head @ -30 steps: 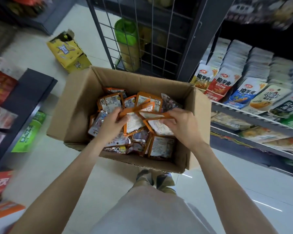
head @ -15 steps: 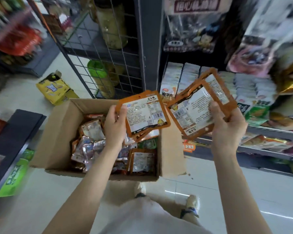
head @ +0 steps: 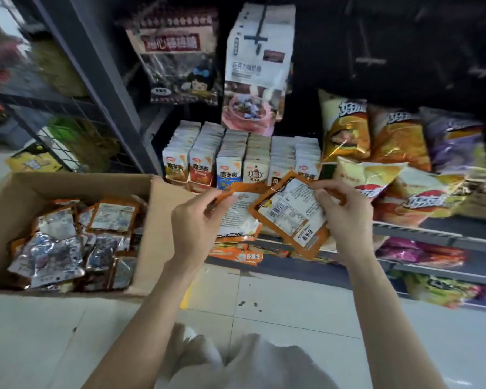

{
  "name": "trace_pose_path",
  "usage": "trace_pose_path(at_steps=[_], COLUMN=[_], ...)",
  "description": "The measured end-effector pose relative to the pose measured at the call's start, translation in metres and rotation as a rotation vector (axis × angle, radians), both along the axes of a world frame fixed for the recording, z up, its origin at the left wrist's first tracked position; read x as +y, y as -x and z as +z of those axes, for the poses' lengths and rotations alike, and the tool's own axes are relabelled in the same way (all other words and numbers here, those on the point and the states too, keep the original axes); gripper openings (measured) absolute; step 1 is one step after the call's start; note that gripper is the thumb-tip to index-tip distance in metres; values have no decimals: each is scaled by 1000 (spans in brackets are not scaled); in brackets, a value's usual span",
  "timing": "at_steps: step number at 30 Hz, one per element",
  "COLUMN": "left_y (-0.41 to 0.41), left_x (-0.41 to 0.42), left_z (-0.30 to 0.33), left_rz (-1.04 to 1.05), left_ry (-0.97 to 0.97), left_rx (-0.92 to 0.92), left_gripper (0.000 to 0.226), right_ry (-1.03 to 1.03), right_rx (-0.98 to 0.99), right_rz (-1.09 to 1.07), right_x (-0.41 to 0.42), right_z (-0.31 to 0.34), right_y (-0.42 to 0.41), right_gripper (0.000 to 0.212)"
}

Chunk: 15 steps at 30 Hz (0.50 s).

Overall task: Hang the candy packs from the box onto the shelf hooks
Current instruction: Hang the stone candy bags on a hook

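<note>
bare forearms point(head: 141, 327), pale grey trousers point(head: 253, 363)

At your twelve o'clock stand rows of small upright white snack pouches point(head: 230, 161), packed front to back on the shelf. Above them hang a clear bag with a cartoon face point(head: 180, 66) and, just to its right, a tall white paper bag point(head: 260, 66). At two o'clock lie orange and purple crisp bags point(head: 399, 138). A yellow carton point(head: 33, 161) sits on the pale tiled floor point(head: 292, 304) at ten o'clock, behind a dark wire rack point(head: 68, 119).

Two hands point(head: 197, 220), one cardboard box point(head: 163, 237), two hanging bags point(head: 180, 66), six upright packet rows point(head: 236, 158)
</note>
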<state>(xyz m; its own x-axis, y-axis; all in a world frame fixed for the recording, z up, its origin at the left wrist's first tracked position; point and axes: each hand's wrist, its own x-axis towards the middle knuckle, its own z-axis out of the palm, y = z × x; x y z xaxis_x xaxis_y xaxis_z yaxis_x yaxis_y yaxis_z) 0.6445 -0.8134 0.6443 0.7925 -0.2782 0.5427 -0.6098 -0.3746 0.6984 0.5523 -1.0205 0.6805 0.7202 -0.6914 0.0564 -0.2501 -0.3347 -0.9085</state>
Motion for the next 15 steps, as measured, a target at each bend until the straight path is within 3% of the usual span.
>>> trace_pose_path(at_steps=[6,11,15], left_y=[16,7,-2], left_x=[-36,-59,-80], left_z=[11,27,26], left_rz=[-75,-271,-487], left_ry=[-94,-85,-194], left_rx=[-264,-473,-665], left_gripper=[23,17,11], right_ry=[-308,-210,-163], right_rx=[122,193,181], right_rz=[98,117,44], right_x=[-44,-67,-86], right_z=[12,19,25], right_y=[20,20,14], right_gripper=[18,17,16])
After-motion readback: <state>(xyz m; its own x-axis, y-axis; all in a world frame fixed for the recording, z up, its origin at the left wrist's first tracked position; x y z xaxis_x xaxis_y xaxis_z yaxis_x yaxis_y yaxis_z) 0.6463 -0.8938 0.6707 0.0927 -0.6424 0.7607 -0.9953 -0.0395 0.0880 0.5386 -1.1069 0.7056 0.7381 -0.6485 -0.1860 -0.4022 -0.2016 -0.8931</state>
